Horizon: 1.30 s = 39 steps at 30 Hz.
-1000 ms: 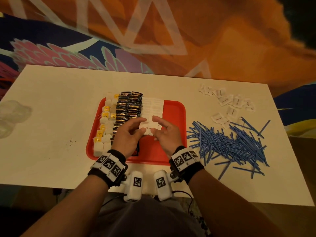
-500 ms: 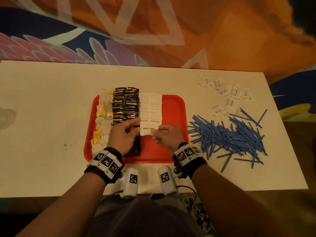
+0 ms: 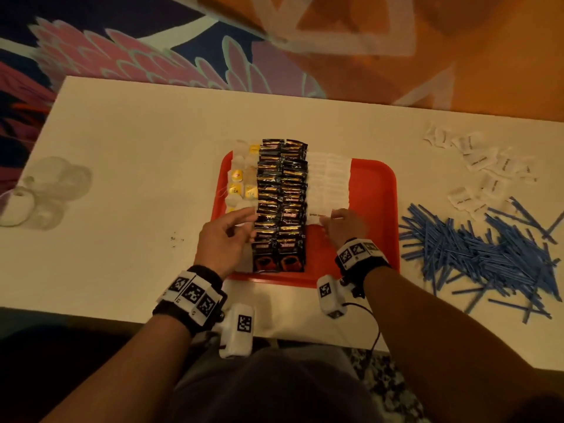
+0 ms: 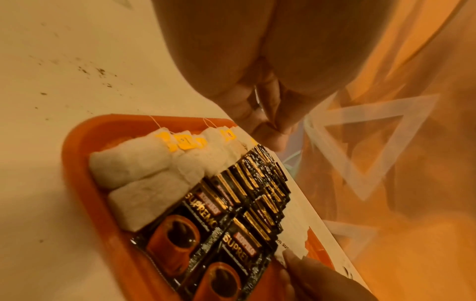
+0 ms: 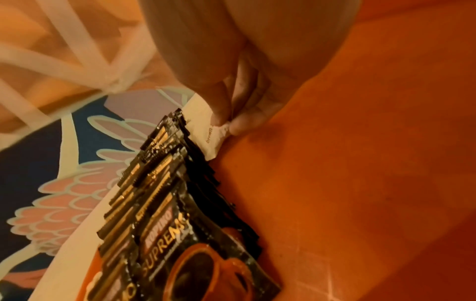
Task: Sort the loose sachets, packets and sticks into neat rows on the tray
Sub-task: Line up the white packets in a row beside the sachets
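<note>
Two hands over tray (image 3: pixel 378 190): right hand (image 3: pixel 343 225) pinching white sachet (image 3: pixel 317 217), left hand (image 3: pixel 224 236) loose, empty.

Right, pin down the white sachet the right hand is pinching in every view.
Head: white sachet at picture centre, beside the black coffee packets.
Left wrist: low right, under a fingertip.
Right wrist: upper centre, pinched by the right hand, sachet at.
Shared landmark: the coffee packets.
</note>
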{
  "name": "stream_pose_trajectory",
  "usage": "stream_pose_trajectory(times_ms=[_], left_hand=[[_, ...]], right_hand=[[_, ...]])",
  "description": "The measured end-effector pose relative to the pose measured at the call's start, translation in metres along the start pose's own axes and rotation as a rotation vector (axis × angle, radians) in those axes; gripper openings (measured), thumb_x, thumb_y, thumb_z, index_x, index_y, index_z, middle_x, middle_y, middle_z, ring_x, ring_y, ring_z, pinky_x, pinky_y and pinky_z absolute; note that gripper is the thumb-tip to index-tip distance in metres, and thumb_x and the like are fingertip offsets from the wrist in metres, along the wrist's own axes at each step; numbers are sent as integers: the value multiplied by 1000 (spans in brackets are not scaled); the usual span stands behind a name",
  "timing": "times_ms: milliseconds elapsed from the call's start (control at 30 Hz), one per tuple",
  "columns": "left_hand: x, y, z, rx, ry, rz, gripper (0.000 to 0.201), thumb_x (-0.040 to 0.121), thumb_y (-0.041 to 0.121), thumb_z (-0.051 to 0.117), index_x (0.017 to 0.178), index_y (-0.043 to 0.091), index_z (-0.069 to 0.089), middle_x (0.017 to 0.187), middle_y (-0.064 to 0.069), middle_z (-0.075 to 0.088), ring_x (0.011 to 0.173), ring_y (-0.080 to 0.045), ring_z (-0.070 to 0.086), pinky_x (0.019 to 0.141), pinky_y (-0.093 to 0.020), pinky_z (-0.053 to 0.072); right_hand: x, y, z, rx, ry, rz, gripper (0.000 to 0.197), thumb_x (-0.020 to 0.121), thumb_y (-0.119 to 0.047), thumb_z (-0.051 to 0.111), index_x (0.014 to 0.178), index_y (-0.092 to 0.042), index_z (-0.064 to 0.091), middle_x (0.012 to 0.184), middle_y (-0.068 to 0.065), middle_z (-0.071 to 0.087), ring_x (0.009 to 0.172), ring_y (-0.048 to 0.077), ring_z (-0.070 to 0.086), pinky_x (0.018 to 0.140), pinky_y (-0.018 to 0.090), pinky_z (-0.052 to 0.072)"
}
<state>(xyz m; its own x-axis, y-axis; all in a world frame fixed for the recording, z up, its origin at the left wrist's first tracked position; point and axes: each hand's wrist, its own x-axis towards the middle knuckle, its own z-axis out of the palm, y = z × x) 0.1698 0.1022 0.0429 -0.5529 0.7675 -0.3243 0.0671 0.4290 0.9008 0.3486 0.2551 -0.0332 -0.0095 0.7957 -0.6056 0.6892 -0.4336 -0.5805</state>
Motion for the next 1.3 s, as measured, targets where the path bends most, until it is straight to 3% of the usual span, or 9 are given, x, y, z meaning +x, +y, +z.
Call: stream_pose_trajectory(times_ms=[67, 167, 333, 500, 767, 900, 1100, 1233, 1300], left_hand=[[0, -3, -6, 10, 15, -3, 32, 95, 0, 59, 119, 18, 69, 105, 12, 71, 91, 9, 65, 79, -8, 50], [1, -5, -12, -42, 27, -14, 31, 95, -5, 57, 117, 15, 67, 101, 6, 71, 75, 2, 67, 72, -11, 52], [1, -6, -16, -73, 33, -21, 31, 95, -8, 56, 114, 14, 67, 100, 3, 70, 72, 2, 66, 69, -10, 51], [3, -10, -16, -27, 7, -4, 30, 95, -4, 57, 113, 18, 69, 101, 5, 72, 74, 1, 67, 74, -13, 53], [-2, -7, -21, 67, -54, 50, 27, 95, 1, 59, 110, 22, 68, 99, 11, 71, 72, 4, 65, 68, -10, 51], [-2, -8, -22, 97, -72, 73, 26, 95, 2, 60, 111, 21, 70, 101, 9, 72, 74, -5, 66, 62, -15, 53], [1, -4, 4, 220, -193, 96, 26, 96, 15, 63, 99, 41, 68, 97, 9, 70, 87, -17, 67, 73, -34, 57], [-1, 9, 50, 461, -278, 203, 17, 98, 21, 59, 107, 32, 68, 89, 18, 62, 82, -2, 58, 71, -13, 41], [-5, 21, 80, 541, -357, 236, 18, 98, 21, 57, 107, 34, 65, 87, 16, 62, 79, 2, 56, 70, -12, 42]], right_hand=[[-1, -6, 2, -84, 33, -11, 28, 86, -34, 72, 108, -17, 68, 124, 1, 66, 116, 23, 61, 100, 31, 47], [3, -4, 4, -125, 90, -26, 27, 89, -34, 71, 100, -10, 67, 126, 4, 64, 120, 20, 57, 81, 20, 36], [2, 4, 5, -124, 151, -101, 25, 87, -34, 73, 90, -15, 57, 92, -4, 61, 79, 10, 53, 51, 15, 27], [3, 4, 8, -188, 132, -305, 9, 91, -15, 66, 90, -20, 59, 95, 3, 62, 86, 17, 57, 75, 29, 49], [-5, 4, 9, -292, 74, -329, 37, 91, -18, 66, 127, -25, 61, 131, 1, 55, 120, 20, 53, 98, 28, 42], [-17, 7, -1, -216, 120, -301, 37, 91, -18, 67, 127, -26, 62, 133, -2, 57, 119, 16, 54, 93, 21, 37], [-43, 37, -39, -148, 175, -237, 34, 92, -19, 64, 126, -23, 61, 125, -1, 64, 111, 18, 60, 100, 35, 49], [-55, 67, -74, -86, 197, -174, 29, 92, -21, 61, 121, -23, 62, 115, -1, 68, 94, 17, 63, 84, 31, 53], [-57, 84, -93, -70, 198, -135, 28, 93, -21, 58, 120, -23, 62, 109, -2, 69, 88, 17, 64, 78, 31, 53]])
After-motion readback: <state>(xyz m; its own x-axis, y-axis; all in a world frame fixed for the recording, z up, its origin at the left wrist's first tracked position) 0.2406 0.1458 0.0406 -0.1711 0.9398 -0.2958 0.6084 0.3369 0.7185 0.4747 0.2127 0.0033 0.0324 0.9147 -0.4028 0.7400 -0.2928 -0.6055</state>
